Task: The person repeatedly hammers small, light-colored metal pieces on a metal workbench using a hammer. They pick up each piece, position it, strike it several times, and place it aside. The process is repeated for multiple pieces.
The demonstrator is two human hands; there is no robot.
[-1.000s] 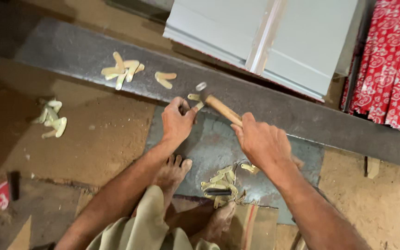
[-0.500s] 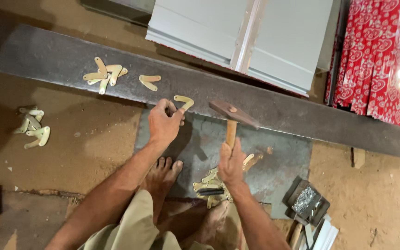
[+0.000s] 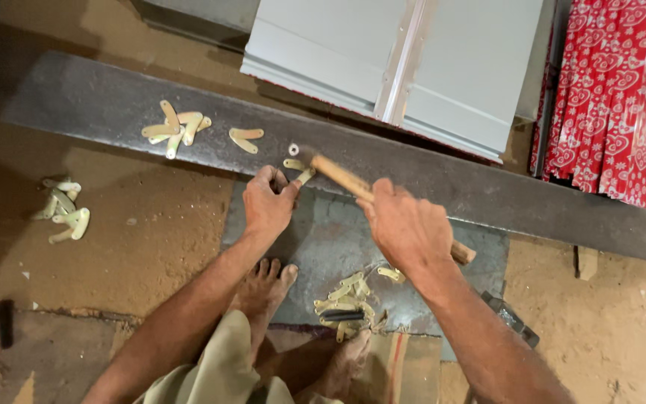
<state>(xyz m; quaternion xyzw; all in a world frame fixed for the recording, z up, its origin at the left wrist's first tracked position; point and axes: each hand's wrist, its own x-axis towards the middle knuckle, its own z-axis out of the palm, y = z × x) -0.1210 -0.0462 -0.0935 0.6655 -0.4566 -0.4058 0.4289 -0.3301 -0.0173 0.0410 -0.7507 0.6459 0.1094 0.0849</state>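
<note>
Fingers (image 3: 287,185) of the left hand (image 3: 267,203) were pinched on one end of a small pale metal strip (image 3: 305,176), pinning it against the long dark steel beam (image 3: 487,191) that lay across the sandy floor (image 3: 151,239). Fingers (image 3: 389,196) of the right hand (image 3: 407,228) were wrapped tight around the wooden handle (image 3: 345,179) of a hammer; its head was blurred just above the strip, so I could not tell whether it was touching the metal. A second strip (image 3: 294,164) and a small washer (image 3: 294,150) lay just beside the striking spot.

The main risk, as I judged it, was to the left fingertips: they sat very near the point of impact, and a blow landing slightly off would catch them. A glancing hit could also flip the strip out of the pinch or send the washer skittering off the beam. The bare feet (image 3: 267,280) rested on the grey slab (image 3: 323,239) directly below, near a loose pile of strips (image 3: 349,299), so anything knocked off the edge, or a hammer slipping from the grip, could land on the toes.

Further along the beam lay a cluster of finished strips (image 3: 177,127), with another heap (image 3: 61,209) on the floor to the left, well apart from the hands. A grey panel (image 3: 450,67) and red patterned sheets (image 3: 614,105) stood beyond the beam.
</note>
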